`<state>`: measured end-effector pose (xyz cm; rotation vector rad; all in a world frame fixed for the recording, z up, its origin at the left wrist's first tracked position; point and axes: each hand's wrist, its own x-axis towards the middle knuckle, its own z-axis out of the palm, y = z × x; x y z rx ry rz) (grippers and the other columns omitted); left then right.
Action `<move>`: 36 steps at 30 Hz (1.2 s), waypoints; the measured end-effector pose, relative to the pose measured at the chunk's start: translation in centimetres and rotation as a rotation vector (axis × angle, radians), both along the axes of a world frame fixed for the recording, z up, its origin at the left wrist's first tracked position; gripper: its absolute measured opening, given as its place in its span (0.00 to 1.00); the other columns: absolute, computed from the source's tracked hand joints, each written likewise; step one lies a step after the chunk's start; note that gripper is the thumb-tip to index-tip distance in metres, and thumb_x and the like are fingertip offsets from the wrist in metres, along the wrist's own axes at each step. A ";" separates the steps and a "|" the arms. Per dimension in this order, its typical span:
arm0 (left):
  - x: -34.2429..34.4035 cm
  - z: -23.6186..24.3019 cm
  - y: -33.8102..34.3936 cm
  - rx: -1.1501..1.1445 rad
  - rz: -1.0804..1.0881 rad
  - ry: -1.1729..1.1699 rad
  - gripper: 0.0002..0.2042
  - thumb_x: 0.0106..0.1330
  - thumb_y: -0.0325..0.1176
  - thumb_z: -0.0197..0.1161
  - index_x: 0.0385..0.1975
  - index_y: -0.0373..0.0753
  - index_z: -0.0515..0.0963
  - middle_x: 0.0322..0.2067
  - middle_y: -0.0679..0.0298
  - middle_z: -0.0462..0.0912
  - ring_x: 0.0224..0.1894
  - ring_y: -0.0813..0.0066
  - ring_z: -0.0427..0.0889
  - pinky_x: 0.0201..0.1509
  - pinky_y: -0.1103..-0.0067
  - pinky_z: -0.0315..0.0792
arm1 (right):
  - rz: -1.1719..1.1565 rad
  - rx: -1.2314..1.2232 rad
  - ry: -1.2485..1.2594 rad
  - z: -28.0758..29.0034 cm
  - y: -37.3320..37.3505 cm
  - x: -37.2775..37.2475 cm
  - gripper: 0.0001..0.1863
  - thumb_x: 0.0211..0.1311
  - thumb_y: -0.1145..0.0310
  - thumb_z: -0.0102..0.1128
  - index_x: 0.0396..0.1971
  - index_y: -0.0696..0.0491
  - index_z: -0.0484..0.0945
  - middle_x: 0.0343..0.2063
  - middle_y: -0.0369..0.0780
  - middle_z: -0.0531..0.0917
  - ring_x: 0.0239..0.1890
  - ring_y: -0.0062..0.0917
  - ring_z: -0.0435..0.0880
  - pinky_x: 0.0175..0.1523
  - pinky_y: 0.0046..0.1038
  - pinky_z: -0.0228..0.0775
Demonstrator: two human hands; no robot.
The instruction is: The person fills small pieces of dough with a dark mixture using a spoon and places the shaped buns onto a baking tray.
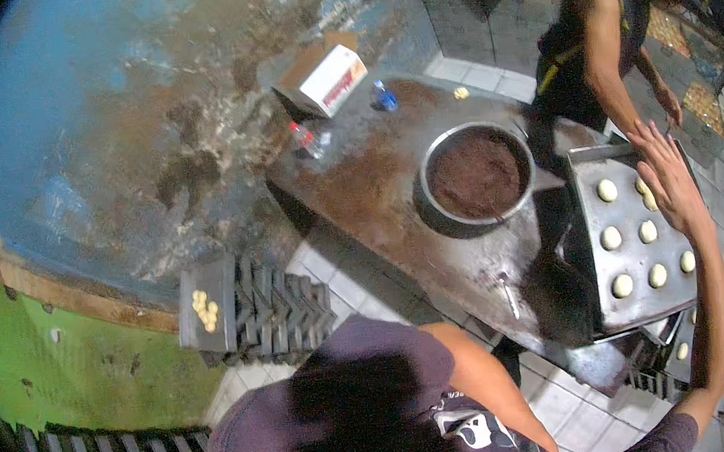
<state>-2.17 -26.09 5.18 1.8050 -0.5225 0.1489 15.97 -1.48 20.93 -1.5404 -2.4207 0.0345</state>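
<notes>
Fingers outstretched and closed around nothing, the person's right hand (668,175) reaches over the far right part of a baking tray; from where I stand I can't tell whether it presses on anything. Their left arm (489,373) bends downward, with its hand out of sight, so I can't say what that one is doing.

Behind it all runs a wall (182,85), blue paint worn to brown and grey in big patches. Below it stretches a long table (365,176), its top smeared brown. At the far right a co-worker (579,41) in a dark sleeveless top with yellow stripes leans over, one forearm just behind the outstretched fingers as I see it. To the left, near the wall, stands a stack of dark pans (282,312).

That baking tray (633,258) lies at the table's right end, between the two people. Beside it, on the table, sits a round metal pot (435,211) holding a crumbly brown filling (478,176). Toward the wall I see a white carton (328,84), and near it a clear bottle with a red cap (307,140) and a small blue bottle (385,97). A slim metal tool (510,296) lies near the table's front edge. Smallest are the pale dough balls (610,238), spaced in rows on the tray, some partly covered by the fingers.
</notes>
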 end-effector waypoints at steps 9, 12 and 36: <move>-12.9 2.1 0.9 -0.186 0.049 -0.014 0.16 0.62 0.43 0.67 0.38 0.35 0.82 0.35 0.52 0.83 0.40 0.59 0.83 0.48 0.66 0.76 | -0.129 -0.140 1.119 -10.3 -13.5 -2.7 0.33 0.81 0.49 0.37 0.72 0.59 0.65 0.73 0.48 0.66 0.76 0.36 0.61 0.79 0.39 0.49; -19.7 15.8 3.9 0.477 0.845 -0.474 0.13 0.57 0.41 0.69 0.33 0.38 0.78 0.33 0.53 0.80 0.38 0.57 0.82 0.46 0.66 0.76 | -0.224 -0.195 1.172 -11.6 -15.8 -10.5 0.33 0.81 0.49 0.38 0.71 0.58 0.66 0.72 0.48 0.67 0.75 0.36 0.62 0.78 0.39 0.50; -19.7 19.2 -3.9 0.437 0.638 -0.475 0.12 0.55 0.38 0.69 0.30 0.39 0.75 0.32 0.55 0.78 0.38 0.55 0.82 0.43 0.64 0.77 | -0.507 -0.221 1.094 -13.8 -23.1 -20.4 0.32 0.78 0.47 0.44 0.70 0.55 0.68 0.67 0.47 0.73 0.66 0.38 0.73 0.69 0.42 0.66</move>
